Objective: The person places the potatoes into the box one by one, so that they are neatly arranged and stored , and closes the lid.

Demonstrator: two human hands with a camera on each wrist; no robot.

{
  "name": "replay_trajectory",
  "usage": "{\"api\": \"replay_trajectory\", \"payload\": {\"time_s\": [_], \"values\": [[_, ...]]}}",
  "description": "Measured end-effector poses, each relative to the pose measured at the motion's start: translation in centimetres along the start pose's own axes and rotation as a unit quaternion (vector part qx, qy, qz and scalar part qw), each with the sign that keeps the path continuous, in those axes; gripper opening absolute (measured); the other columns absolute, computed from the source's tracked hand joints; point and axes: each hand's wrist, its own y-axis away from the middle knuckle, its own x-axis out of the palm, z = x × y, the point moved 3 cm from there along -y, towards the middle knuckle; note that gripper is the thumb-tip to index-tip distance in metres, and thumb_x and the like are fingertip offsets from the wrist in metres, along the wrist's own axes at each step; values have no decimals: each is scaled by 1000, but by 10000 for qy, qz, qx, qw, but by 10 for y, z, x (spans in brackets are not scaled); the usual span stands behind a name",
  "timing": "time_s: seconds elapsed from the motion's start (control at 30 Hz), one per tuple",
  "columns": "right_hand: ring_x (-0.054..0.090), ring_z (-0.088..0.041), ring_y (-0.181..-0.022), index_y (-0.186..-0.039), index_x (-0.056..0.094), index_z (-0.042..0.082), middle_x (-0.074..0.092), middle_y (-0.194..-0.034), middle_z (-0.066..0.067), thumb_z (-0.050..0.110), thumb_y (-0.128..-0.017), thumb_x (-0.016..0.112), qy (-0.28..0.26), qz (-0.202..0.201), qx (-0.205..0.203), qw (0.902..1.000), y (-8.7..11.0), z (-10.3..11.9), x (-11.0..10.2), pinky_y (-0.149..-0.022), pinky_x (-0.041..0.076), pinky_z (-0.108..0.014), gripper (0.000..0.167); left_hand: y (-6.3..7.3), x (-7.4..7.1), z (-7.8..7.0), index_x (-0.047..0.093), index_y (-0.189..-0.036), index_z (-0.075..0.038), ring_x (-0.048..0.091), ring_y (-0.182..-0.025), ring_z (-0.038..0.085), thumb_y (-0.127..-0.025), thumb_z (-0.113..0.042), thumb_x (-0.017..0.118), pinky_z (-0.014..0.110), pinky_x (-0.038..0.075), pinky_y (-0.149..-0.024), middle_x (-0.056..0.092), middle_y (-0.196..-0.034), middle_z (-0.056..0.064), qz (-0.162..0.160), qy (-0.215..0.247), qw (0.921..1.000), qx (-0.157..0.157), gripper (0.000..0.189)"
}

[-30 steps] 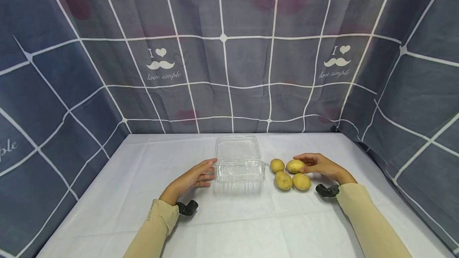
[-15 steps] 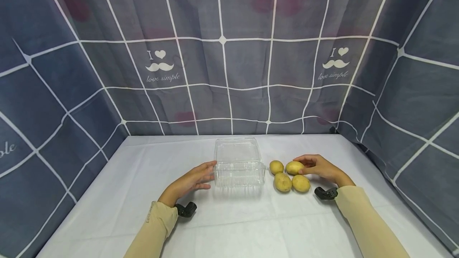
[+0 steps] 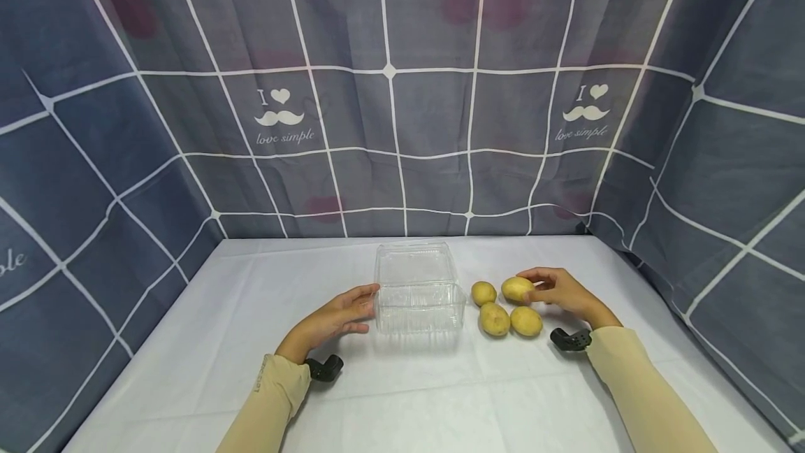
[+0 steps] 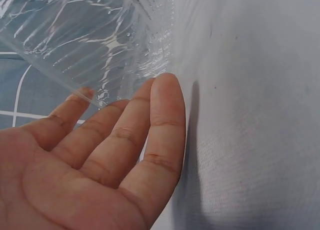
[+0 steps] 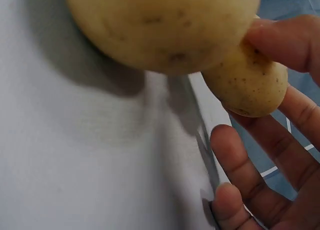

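Note:
A clear plastic clamshell box [image 3: 420,307] stands on the white table with its lid [image 3: 416,264] folded back behind it. My left hand [image 3: 336,317] is at the box's left side, fingers loosely extended; in the left wrist view the fingertips [image 4: 166,85] lie against its ribbed clear wall [image 4: 107,45]. My right hand [image 3: 562,293] pinches a yellow potato [image 3: 517,290] between thumb and fingers. In the right wrist view this potato [image 5: 250,82] shows behind a nearer potato [image 5: 165,25], and the other fingers are off it.
Three more potatoes lie close by: one at the left [image 3: 483,293], one at front left [image 3: 494,319] and one at front right [image 3: 526,321]. A grey checked curtain [image 3: 434,110] encloses the table's back and sides. Each wrist wears a black camera mount [image 3: 323,368].
The potato in my right hand has shifted slightly up and away from the front potatoes. The box's front edge sits a little lower in the head view. My left hand has hardly moved.

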Motion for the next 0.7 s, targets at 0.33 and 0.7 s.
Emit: {"api": "replay_trajectory", "payload": {"time_s": [0.33,0.7], "values": [[73,-15,-105,-144,61,-9,62,-138,-28,12,-97,81,-341,-137,30,9993,7,0,-8,-88,60,-28,55,-1,-1,2,20,-166,12,29,-156,55,-106,-28,72,45,53,-111,12,-175,34,16,-82,9999,134,90],[72,-12,-102,-142,60,-13,67,-128,-14,7,-98,78,-457,-212,-319,9982,9,13,-9,-89,58,-24,53,-1,-2,6,22,-168,7,31,-155,57,-96,-38,86,46,50,-113,13,-176,30,101,-231,9996,108,106]]}}
